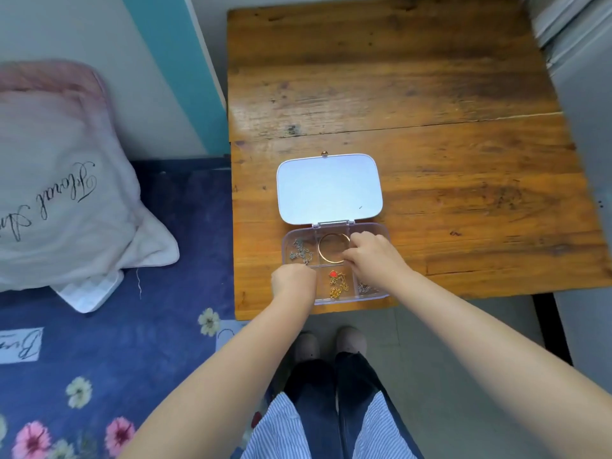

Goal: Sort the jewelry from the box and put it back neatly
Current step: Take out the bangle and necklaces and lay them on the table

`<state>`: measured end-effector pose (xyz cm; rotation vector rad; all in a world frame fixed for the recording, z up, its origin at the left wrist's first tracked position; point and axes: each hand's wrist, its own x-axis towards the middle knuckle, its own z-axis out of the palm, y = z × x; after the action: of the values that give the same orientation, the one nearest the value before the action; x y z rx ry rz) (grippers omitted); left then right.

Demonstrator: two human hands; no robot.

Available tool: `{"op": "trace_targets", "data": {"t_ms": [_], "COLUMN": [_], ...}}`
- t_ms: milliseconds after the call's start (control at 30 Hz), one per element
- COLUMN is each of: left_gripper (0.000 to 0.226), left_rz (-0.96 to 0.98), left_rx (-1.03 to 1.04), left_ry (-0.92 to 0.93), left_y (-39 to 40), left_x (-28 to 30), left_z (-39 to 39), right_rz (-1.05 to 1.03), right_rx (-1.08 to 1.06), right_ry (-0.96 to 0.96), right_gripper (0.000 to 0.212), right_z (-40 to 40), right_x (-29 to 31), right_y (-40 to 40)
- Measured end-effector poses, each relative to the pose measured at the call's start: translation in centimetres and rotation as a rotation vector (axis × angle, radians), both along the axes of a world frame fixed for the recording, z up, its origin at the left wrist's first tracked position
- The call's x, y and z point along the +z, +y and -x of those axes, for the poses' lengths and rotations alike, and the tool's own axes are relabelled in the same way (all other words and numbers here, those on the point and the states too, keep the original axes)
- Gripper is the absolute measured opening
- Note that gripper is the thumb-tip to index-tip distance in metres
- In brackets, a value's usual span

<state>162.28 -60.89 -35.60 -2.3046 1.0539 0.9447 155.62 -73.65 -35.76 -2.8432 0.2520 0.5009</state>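
Note:
A clear plastic jewelry box (pixel 384 230) with several compartments lies open near the table's front edge, its white lid (pixel 329 190) folded back flat. A gold bangle (pixel 323 251) lies in the back middle compartment. My right hand (pixel 371 256) is over the box, fingers pinching the bangle's right side. A silver chain (pixel 300 251) lies in the back left compartment. A gold chain with a red charm (pixel 337 283) fills the front middle compartment. Another silver piece (pixel 364 288) shows at the front right. My left hand (pixel 293 281) is curled over the front left compartment, hiding its contents.
The wooden table (pixel 430 144) stretches back and right of the box. A bed with a blue floral sheet (pixel 116 342) and a pink-white pillow (pixel 63 193) lies to the left. My legs and shoes (pixel 331 346) are below the table edge.

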Motion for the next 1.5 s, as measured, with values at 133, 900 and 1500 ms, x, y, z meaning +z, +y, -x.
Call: {"op": "trace_targets", "data": {"t_ms": [133, 900, 1500], "left_gripper": [0.029, 0.024, 0.019], "left_rz": [-0.018, 1.243, 0.429], "left_rx": [-0.011, 0.557, -0.051], "left_ry": [-0.013, 0.132, -0.080], "left_y": [0.2, -19.0, -29.8], "left_x": [0.1, 19.1, -1.0], "left_z": [-0.1, -0.1, 12.5], "right_rz": [-0.035, -0.166, -0.174], "right_rx": [-0.024, -0.595, -0.661], "right_ry": [-0.015, -0.549, -0.102], "right_gripper": [0.024, 0.017, 0.022], "right_z": [0.9, 9.5, 17.8], "right_x": [0.2, 19.2, 0.7], "right_y": [-0.8, -19.8, -29.0]}}
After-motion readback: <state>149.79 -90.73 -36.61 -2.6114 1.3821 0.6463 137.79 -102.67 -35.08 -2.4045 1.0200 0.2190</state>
